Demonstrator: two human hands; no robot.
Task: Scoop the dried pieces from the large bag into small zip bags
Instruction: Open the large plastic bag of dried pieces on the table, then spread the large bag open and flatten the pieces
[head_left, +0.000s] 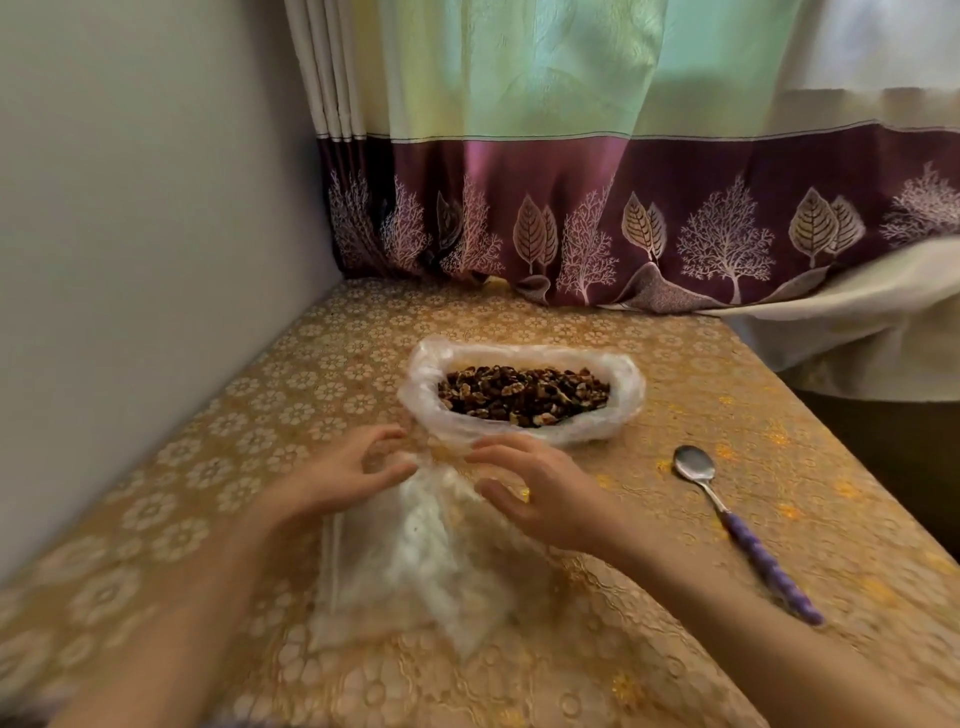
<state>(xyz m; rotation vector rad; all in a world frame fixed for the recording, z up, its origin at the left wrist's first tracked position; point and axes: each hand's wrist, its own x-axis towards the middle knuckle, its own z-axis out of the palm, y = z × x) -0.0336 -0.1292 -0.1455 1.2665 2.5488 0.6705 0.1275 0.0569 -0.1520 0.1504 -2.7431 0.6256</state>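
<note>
Between my left hand (345, 470) and right hand (535, 493), fingers curled narrow, I pinch small zip bags (415, 551); beyond my fingertips, large bag (519, 395).

The large bag (521, 395), clear plastic with its rim rolled down, sits open at 12 o'clock, full of dark dried pieces (522, 395). A blurred stack of small zip bags (415, 561) lies at 6 o'clock, just beside it.

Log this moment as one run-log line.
stage: opening small zip bag | left hand: pinches bag top | right hand: at bag top | spoon: idle on table | large bag: open, full
</note>
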